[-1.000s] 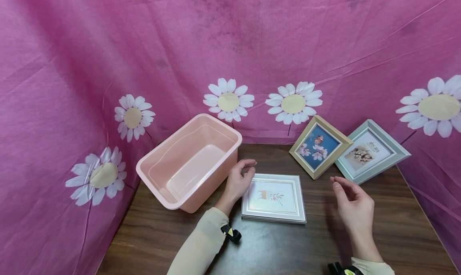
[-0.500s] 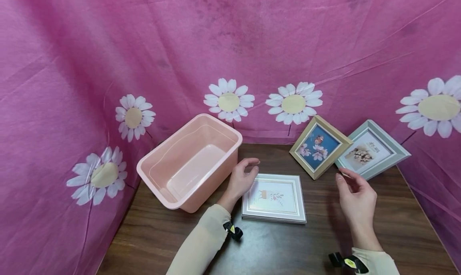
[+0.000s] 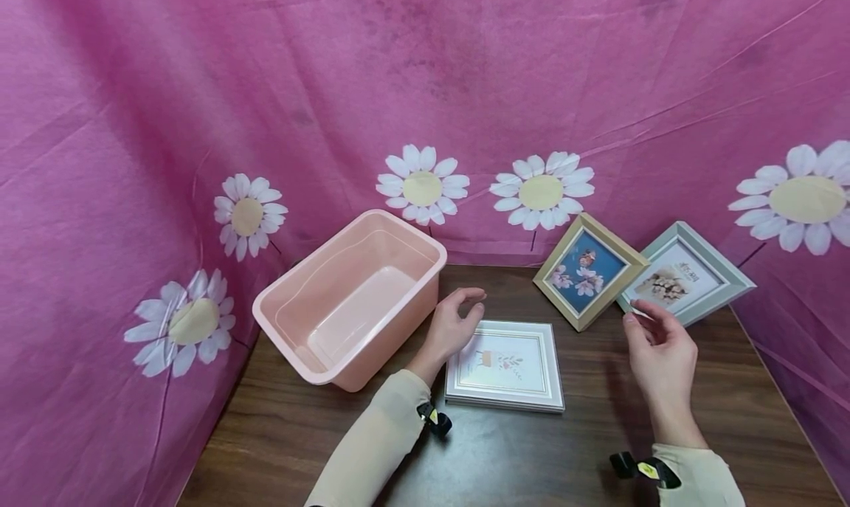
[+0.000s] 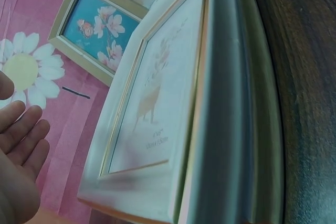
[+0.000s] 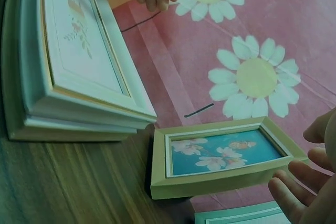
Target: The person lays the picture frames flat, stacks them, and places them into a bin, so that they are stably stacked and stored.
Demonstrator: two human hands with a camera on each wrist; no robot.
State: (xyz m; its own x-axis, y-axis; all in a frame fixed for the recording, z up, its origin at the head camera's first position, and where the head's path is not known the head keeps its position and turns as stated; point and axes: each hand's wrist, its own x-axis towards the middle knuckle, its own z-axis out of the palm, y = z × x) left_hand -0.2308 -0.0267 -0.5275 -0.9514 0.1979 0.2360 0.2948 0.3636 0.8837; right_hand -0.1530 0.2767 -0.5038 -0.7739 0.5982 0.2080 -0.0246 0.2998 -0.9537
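My head camera looks forward and down on the silver-white photo frame (image 3: 505,365); my wrist cameras, low and tilted off its near corners, left one closest, share the blossom-print photo frame (image 5: 226,153) beyond it

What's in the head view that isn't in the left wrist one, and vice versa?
Only head shows the inside of the pink tub, cream sleeves, black wrist straps and right grip.
Only left wrist shows small print on the picture in the white frame, and an olive edge beneath.
Both share that white frame, tan frame, pale green frame, left grip, daisy backdrop, wooden table.
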